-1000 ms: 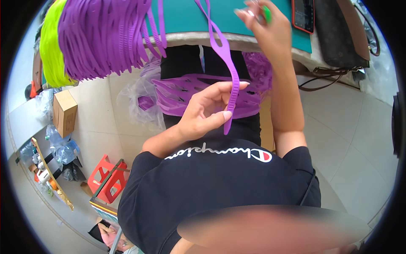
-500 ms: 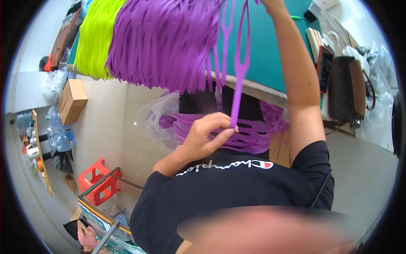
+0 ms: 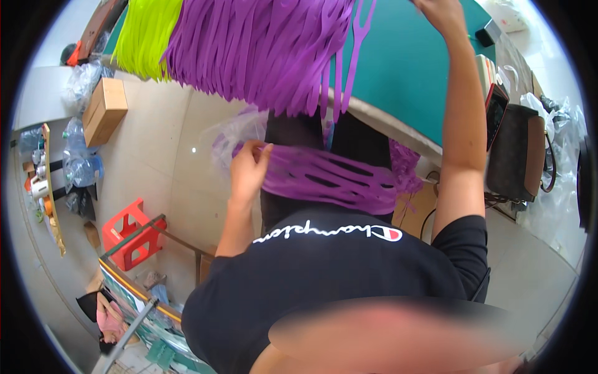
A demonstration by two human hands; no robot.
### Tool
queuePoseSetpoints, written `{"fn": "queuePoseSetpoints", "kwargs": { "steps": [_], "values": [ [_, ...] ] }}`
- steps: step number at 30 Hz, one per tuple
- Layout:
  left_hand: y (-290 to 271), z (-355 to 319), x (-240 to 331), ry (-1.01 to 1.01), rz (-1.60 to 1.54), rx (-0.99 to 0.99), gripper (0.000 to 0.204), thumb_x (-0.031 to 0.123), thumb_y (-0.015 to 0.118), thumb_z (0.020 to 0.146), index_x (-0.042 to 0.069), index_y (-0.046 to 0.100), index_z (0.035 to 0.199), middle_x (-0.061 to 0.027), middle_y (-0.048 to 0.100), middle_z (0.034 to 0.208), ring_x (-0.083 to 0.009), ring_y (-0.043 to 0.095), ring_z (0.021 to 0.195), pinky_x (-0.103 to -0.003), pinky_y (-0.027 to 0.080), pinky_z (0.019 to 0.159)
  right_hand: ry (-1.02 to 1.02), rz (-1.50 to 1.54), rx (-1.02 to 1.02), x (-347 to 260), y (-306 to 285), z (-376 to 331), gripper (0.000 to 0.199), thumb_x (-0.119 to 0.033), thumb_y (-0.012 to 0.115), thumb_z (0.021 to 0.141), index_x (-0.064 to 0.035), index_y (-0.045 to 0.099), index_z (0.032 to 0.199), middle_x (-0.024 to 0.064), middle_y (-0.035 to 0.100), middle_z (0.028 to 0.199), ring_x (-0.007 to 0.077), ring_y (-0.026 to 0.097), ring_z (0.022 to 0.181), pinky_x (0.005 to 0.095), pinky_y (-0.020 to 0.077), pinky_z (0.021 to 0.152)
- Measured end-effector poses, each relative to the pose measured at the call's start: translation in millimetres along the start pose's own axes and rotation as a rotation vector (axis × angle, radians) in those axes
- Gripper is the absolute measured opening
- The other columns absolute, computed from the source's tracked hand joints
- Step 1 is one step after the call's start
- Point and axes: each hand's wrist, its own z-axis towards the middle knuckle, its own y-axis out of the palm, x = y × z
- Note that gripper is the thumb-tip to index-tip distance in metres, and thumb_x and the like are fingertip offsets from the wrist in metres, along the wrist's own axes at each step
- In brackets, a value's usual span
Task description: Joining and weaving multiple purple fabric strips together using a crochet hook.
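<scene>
In the head view, the left hand (image 3: 249, 169) meets the left end of the lap straps (image 3: 330, 173), purple; whether its grip is closed, I cannot tell. The right hand (image 3: 441, 15) is over the green counter (image 3: 398, 75), fingertips cut off, grip unclear. Purple hanging straps (image 3: 249, 53) overhang the counter's edge beside lime straps (image 3: 146, 40).

Lap straps (image 3: 324, 181): a loose, layered bundle of flat purple straps lying crosswise over your thighs (image 3: 293, 134), with long slots between the narrow bands and outlines slightly blurred. Hanging straps (image 3: 261, 56): a dense, overlapping row of like purple pieces, their tapering ends hanging over the edge of the table (image 3: 405, 62) nearest you. Outermost strap (image 3: 356, 47): at the row's right end, partly separate, forked into two slim limbs toward the top.
</scene>
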Motion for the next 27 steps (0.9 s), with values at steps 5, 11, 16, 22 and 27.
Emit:
{"fn": "queuePoseSetpoints", "kwargs": {
  "steps": [5,11,16,22,27],
  "values": [
    [30,-20,-139,-0.562,0.338,-0.357,0.066,0.055,0.053,0.092,-0.007,0.059,0.115,-0.0236,0.065,0.106,-0.0328,0.061,0.103,-0.036,0.045,0.092,0.044,-0.140,-0.385,114,-12,-76,0.045,-0.030,0.080,0.075,0.0022,0.063,0.100,0.0093,0.069,0.081,0.0145,0.065,0.068,0.0270,0.0504,0.066],
    [65,-32,-99,-0.350,-0.628,-0.159,0.053,0.039,0.066,0.090,-0.004,0.058,0.120,-0.0124,0.065,0.115,-0.0191,0.059,0.104,-0.034,0.044,0.093,-0.021,0.206,-0.231,46,-69,-164,0.028,-0.024,0.070,0.086,-0.0020,0.066,0.103,0.0081,0.068,0.082,0.0134,0.061,0.069,0.0274,0.0483,0.063],
    [68,-17,-70,-0.273,-1.050,-0.123,0.040,0.026,0.057,0.095,-0.004,0.055,0.121,-0.0163,0.063,0.118,-0.0254,0.061,0.107,-0.039,0.044,0.098,0.045,0.994,-0.575,-21,-60,-271,0.027,-0.025,0.056,0.097,-0.0002,0.067,0.095,-0.0018,0.049,0.063,0.0038,0.041,0.051,0.0198,0.0293,0.046],
    [50,-21,22,-0.502,-1.654,-0.630,0.030,0.019,0.057,0.095,-0.001,0.056,0.117,-0.0153,0.064,0.114,-0.0265,0.064,0.103,-0.042,0.050,0.094,0.297,1.320,-0.731,-19,-40,-327,0.031,-0.026,0.049,0.101,0.0003,0.066,0.095,-0.0002,0.060,0.075,0.0017,0.041,0.056,0.0174,0.0305,0.048],
    [63,-14,39,-0.720,-1.572,-0.794,0.017,0.009,0.069,0.087,0.004,0.062,0.102,-0.0067,0.067,0.095,-0.0177,0.066,0.087,-0.036,0.053,0.083,0.220,1.030,-0.699,-19,-44,-323,0.016,-0.014,0.065,0.092,0.0019,0.066,0.094,-0.0022,0.059,0.077,0.0033,0.049,0.070,0.0192,0.0396,0.062]
  ]
}}
